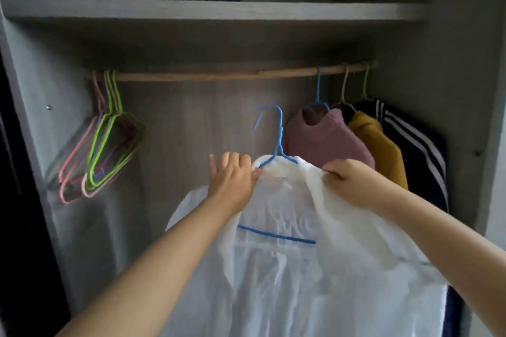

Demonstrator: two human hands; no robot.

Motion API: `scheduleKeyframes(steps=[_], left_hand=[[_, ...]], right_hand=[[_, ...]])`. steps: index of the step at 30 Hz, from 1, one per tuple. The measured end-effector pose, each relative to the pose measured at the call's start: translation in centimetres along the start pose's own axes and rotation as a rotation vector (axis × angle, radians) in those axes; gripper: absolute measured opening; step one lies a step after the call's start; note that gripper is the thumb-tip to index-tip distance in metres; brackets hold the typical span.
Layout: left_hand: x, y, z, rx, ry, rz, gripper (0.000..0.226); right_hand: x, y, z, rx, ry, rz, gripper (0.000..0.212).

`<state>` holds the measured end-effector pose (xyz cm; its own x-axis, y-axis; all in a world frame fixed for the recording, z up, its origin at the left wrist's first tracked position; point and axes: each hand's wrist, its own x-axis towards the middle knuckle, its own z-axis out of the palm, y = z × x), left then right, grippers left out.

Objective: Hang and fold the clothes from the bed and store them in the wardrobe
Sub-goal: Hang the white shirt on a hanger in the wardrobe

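Both hands, the left hand (232, 175) and right hand (347, 180), pinch the white shirt (287, 268) at its collar on the blue hanger (273, 134), whose hook sits well below the wooden rail (219, 75), open toward the left-hand side.

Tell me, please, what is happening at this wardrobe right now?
A person holds a white shirt on a blue hanger in front of the open wardrobe. The left hand pinches the collar by the hanger's neck, and the right hand grips the shoulder fabric. The hook is not yet on the wooden rail, which carries empty hangers at its left end and three hung garments at its right.
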<state>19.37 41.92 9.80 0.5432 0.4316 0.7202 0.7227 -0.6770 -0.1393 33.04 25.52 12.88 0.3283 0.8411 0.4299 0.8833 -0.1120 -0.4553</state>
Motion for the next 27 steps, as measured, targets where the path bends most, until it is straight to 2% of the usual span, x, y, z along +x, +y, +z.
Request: scheduleKeyframes(steps=[2,6,10,14,19,27], left_hand=[[3.3,0.1,0.1,0.028,-0.042,-0.033,0.066],[10.7,-2.0,0.0,0.052,-0.03,-0.121,0.053],[16.9,-3.7,0.7,0.12,-0.014,-0.171,0.05],[21.9,-5.0,2.3,0.097,-0.033,-0.173,0.056],[25.9,-6.4,4.7,0.07,0.026,-0.154,0.063],[26.3,-8.3,6.5,0.122,0.138,-0.012,0.073]], right_hand=[[3.0,0.1,-1.2,-0.051,0.054,0.049,0.025],[9.1,0.0,-2.9,-0.096,0.178,0.176,0.027],[14.4,0.8,-3.7,-0.034,0.311,0.243,0.015],[18.8,2.0,-3.5,-0.013,0.355,0.3,0.026],[22.0,3.0,-1.6,-0.046,0.361,0.337,0.027],[23.2,1.9,2.5,-0.24,0.273,0.338,0.032]])
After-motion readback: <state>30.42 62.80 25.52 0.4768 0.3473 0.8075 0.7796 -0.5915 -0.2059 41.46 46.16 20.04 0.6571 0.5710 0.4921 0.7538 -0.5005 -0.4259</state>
